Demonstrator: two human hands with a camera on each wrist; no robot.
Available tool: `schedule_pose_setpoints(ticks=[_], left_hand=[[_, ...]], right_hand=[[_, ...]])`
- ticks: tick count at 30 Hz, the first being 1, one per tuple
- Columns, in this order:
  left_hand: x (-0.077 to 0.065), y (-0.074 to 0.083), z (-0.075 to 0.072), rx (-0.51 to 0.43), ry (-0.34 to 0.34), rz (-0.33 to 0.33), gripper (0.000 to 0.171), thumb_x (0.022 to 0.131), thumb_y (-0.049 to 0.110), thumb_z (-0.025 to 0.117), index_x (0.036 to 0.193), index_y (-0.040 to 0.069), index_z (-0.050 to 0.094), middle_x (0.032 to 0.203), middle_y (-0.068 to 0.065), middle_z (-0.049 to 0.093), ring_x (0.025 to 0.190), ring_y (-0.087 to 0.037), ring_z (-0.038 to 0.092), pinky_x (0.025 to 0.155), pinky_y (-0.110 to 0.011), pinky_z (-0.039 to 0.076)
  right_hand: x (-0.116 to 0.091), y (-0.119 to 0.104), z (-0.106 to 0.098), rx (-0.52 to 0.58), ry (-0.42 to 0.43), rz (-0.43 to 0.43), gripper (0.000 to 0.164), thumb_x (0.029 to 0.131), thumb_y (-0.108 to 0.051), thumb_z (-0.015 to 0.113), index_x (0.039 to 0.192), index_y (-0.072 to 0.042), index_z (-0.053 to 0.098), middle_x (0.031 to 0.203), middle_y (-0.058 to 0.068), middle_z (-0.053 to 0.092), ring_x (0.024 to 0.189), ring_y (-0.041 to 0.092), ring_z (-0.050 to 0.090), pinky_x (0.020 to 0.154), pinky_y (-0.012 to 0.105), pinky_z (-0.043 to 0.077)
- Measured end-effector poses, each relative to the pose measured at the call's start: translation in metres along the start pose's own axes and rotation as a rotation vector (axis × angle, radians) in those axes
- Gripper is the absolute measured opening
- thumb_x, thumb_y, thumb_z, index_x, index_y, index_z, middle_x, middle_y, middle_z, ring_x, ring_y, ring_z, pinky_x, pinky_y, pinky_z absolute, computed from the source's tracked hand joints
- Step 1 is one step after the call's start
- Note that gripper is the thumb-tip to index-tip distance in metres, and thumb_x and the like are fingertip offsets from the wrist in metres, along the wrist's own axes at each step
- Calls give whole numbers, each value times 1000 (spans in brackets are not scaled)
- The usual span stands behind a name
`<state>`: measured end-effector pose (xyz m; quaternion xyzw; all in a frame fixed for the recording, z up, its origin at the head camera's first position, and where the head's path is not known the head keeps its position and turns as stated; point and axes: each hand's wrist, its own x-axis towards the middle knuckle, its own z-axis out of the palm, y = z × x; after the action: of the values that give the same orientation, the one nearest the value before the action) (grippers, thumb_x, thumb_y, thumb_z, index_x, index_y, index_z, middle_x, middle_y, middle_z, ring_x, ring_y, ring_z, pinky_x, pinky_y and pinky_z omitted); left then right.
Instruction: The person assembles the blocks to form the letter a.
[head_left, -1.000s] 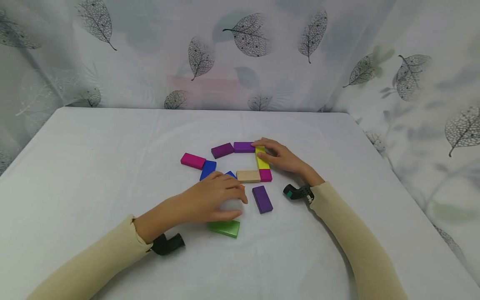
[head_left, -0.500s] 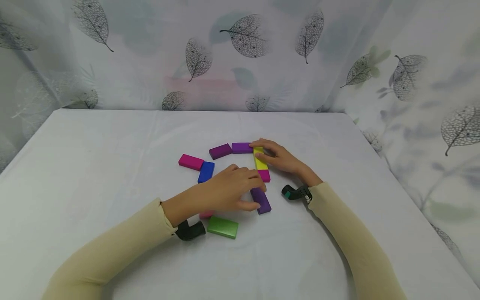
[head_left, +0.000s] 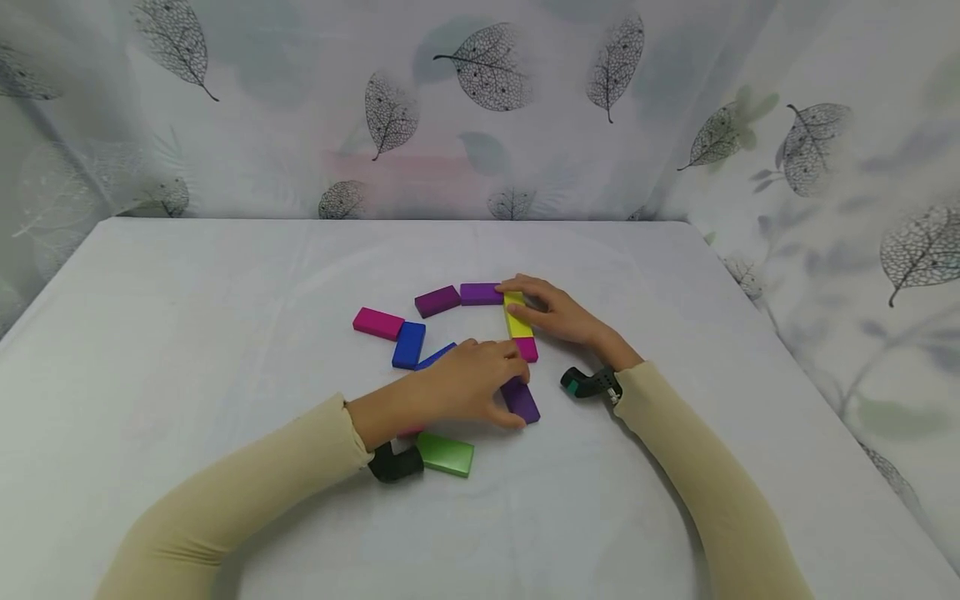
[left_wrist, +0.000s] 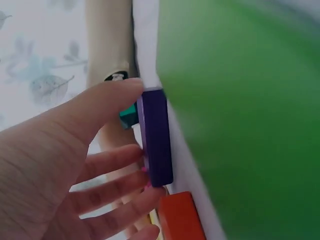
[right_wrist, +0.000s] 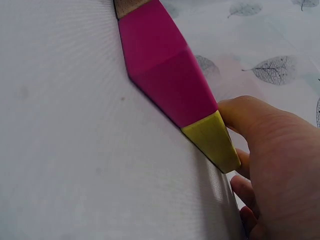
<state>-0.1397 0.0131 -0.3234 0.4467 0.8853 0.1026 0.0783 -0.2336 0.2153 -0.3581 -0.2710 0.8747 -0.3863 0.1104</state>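
Observation:
My left hand (head_left: 468, 383) grips a dark purple block (head_left: 521, 402), thumb at its near end and fingers at its far end. In the left wrist view, the thumb touches the top of that purple block (left_wrist: 157, 135), with an orange block (left_wrist: 182, 215) just below it. My right hand (head_left: 558, 312) holds a yellow block (head_left: 517, 317), its thumb and index finger against it. A magenta block (right_wrist: 165, 70) adjoins the yellow one, and a tan block (right_wrist: 131, 6) follows. A purple block (head_left: 482, 294) meets the yellow block's far end.
A plum block (head_left: 437, 301), a pink block (head_left: 378, 323) and two blue blocks, one upright-lying (head_left: 408, 346) and one slanted (head_left: 437, 356), lie left of the hands. A green block (head_left: 446, 454) lies nearer, beside a partly hidden pink block (head_left: 411, 432). White cloth (head_left: 262, 333) covers the table.
My left hand has moved right from above the orange and blue blocks to the dark purple block and now grips it. My right hand stays at the yellow block.

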Motion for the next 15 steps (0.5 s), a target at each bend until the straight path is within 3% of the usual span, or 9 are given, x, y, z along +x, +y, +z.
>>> schedule_pose_setpoints(ticks=[5, 10, 15], left_hand=[[0, 1, 1, -41, 13, -13, 48, 80, 48, 76, 114, 14, 66, 115, -4, 59, 103, -17, 57, 93, -39, 47], [0, 1, 3, -64, 14, -13, 48, 81, 45, 76, 115, 14, 65, 114, -4, 60, 102, -17, 56, 94, -38, 46], [3, 1, 4, -82, 53, 3, 46, 82, 44, 75, 116, 14, 65, 116, -4, 60, 104, -19, 56, 92, -37, 45]], right_hand=[[7, 22, 2, -7, 17, -8, 43, 100, -17, 54, 142, -8, 49, 154, 13, 37, 149, 29, 13, 118, 55, 8], [7, 24, 2, -4, 9, -3, 42, 100, -23, 55, 142, -15, 51, 154, 8, 38, 150, 25, 14, 118, 55, 10], [7, 23, 1, 11, 5, -18, 43, 100, -21, 55, 141, -13, 51, 153, 8, 39, 150, 26, 13, 118, 55, 9]])
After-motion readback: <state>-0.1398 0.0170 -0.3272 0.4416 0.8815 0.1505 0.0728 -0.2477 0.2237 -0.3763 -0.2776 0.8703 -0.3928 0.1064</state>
